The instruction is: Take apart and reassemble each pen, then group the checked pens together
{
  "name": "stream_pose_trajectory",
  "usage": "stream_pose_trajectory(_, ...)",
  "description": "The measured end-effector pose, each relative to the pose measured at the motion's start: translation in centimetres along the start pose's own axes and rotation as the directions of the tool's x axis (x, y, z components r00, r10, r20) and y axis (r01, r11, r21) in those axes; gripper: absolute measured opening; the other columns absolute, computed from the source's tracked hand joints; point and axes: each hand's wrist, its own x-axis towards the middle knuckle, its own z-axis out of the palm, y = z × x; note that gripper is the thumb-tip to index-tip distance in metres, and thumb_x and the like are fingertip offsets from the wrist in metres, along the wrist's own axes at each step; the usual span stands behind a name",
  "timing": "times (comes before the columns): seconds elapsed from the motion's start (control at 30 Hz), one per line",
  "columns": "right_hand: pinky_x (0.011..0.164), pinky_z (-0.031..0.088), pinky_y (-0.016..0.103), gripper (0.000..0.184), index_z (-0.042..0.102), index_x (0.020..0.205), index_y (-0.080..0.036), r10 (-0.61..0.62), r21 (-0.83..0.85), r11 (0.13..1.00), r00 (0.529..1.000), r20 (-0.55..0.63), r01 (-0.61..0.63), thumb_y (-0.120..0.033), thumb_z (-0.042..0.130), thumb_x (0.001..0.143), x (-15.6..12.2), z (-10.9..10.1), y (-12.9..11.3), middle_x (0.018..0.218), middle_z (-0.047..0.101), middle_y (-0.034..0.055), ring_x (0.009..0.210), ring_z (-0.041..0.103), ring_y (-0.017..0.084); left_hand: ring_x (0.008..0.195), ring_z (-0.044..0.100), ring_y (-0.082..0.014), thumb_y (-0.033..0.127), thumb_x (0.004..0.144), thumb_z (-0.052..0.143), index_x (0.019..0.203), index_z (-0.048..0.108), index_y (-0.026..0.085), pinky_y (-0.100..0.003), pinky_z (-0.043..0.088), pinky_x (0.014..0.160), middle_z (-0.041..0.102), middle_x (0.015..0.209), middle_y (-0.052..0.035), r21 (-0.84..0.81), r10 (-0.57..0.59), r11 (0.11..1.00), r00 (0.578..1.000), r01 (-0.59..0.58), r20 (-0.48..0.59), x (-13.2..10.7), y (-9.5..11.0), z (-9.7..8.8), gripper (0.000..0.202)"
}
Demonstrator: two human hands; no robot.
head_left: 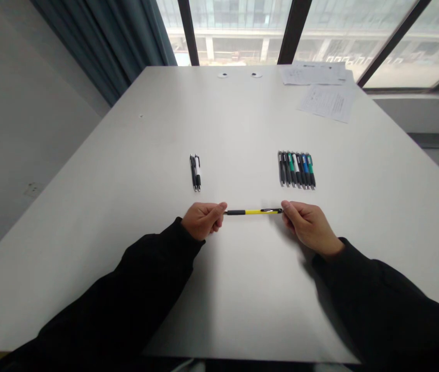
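A yellow pen (253, 211) with a black grip lies level just above the white table (242, 289), held at both ends. My left hand (203, 219) pinches its black-grip end with fingers curled. My right hand (308, 223) pinches the clip end. Beyond my left hand two pens (195, 172) lie side by side. Beyond my right hand a row of several pens (297, 169), black, green, white and blue, lies side by side.
Printed paper sheets (326, 93) lie at the table's far right. Two small round discs (239, 75) sit near the far edge by the window. A dark curtain (114, 41) hangs at the left.
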Motion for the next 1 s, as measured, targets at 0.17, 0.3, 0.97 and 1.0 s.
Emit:
stream_pose_trajectory(0.17,0.047,0.031,0.025,0.055,0.052,0.057,-0.018,0.0,-0.008,1.0,1.0,0.005,0.0,-0.055,0.043,0.097,-0.1,0.0,0.0,0.048,0.047,-0.0032,0.043,0.04,0.009,0.037,0.041,-0.0058,0.062,0.085,0.055,0.066,0.067,0.011,-0.018,0.03,0.036,0.053,0.048,0.0008,-0.009,0.005,1.0,0.998,-0.005,0.065,0.0,0.0,0.0,0.056)
stream_pose_trajectory(0.3,0.049,0.031,0.026,0.054,0.051,0.057,-0.018,-0.025,-0.038,0.999,1.0,0.017,0.026,-0.053,0.043,0.097,0.0,0.0,0.0,0.048,0.047,-0.0035,0.044,0.04,0.009,0.039,0.041,-0.0056,0.055,0.081,0.065,0.102,0.072,0.011,-0.019,0.03,0.035,0.062,0.061,-0.0003,0.002,-0.032,0.999,0.951,0.033,0.307,-0.2,0.4,-0.4,0.05)
stream_pose_trajectory(0.97,0.05,0.036,0.022,0.049,0.055,0.073,-0.016,-0.084,0.39,0.916,0.903,0.42,-0.096,-0.053,0.038,0.1,-2.1,2.9,-2.0,0.057,0.051,-0.002,0.051,0.046,0.009,0.066,0.056,-0.0096,0.028,0.071,0.081,0.077,0.055,0.016,-0.022,0.045,0.058,0.062,0.079,-0.0019,-0.248,0.447,0.876,0.89,-0.414,0.093,0.2,0.5,4.8,0.03)
stream_pose_trajectory(1.0,0.049,0.035,0.022,0.048,0.053,0.071,-0.016,-0.072,0.386,0.916,0.901,0.427,-0.11,-0.053,0.04,0.1,-2.1,2.9,-2.0,0.056,0.049,-0.0029,0.05,0.044,0.009,0.065,0.053,-0.0095,0.028,0.073,0.079,0.076,0.054,0.016,-0.022,0.043,0.058,0.059,0.074,-0.0001,-0.148,0.466,0.88,0.88,-0.451,0.092,0.0,0.7,4.8,0.028)
